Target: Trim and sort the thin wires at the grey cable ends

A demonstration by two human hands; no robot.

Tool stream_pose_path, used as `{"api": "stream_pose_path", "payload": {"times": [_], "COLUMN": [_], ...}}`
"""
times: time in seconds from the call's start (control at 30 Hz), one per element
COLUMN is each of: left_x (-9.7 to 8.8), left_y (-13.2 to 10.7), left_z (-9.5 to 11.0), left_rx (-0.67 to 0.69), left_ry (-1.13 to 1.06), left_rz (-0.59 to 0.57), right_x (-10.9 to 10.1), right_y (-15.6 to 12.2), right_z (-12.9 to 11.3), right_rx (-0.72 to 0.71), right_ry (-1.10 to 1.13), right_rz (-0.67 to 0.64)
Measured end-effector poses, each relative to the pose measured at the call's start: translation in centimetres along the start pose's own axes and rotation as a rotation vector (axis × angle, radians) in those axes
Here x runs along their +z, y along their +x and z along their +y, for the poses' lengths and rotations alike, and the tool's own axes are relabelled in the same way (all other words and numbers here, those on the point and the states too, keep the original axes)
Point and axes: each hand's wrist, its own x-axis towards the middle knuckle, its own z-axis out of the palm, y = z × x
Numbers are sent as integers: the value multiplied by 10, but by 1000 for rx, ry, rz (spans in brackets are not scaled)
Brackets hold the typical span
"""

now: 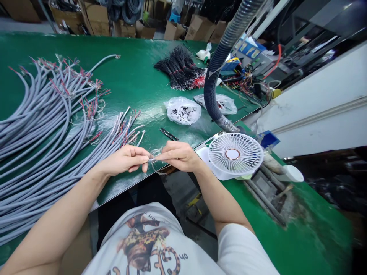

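My left hand (pixel 124 160) and my right hand (pixel 179 156) meet in front of me above the bench edge, fingertips nearly touching. Between them is the end of a grey sheathed cable (pixel 150 159), pinched by my left fingers. My right fingertips pinch the fine pale wire strands (pixel 157 162) coming from that end, and a thin loop hangs below. Further left lies a large bundle of grey cables (pixel 43 130) with stripped coloured wire ends, its nearest ends close to my left hand. Black-handled pliers or cutters (pixel 168 134) lie just beyond my hands.
The green bench mat (pixel 137 68) carries a bunch of black wires (pixel 180 70) and clear plastic bags of small parts (pixel 182 110). A white desk fan (pixel 235 154) stands to the right, beside a ribbed dark hose (pixel 213 84). Cardboard boxes stand beyond the bench.
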Motion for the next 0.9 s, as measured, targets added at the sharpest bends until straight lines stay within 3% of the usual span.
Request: {"api": "stream_pose_path", "payload": {"times": [0.37, 0.57, 0.9], "left_x": [7, 16, 17], "left_y": [1, 3, 7], "left_z": [-1, 0, -6], "left_rx": [83, 81, 148], "left_ry": [78, 184, 94], "left_rz": [139, 233, 282], "right_x": [11, 12, 14], "right_y": [0, 1, -1], "right_z": [13, 16, 10], "right_rx": [96, 137, 217], "right_ry": [299, 345, 447], "right_rz": [136, 160, 176]}}
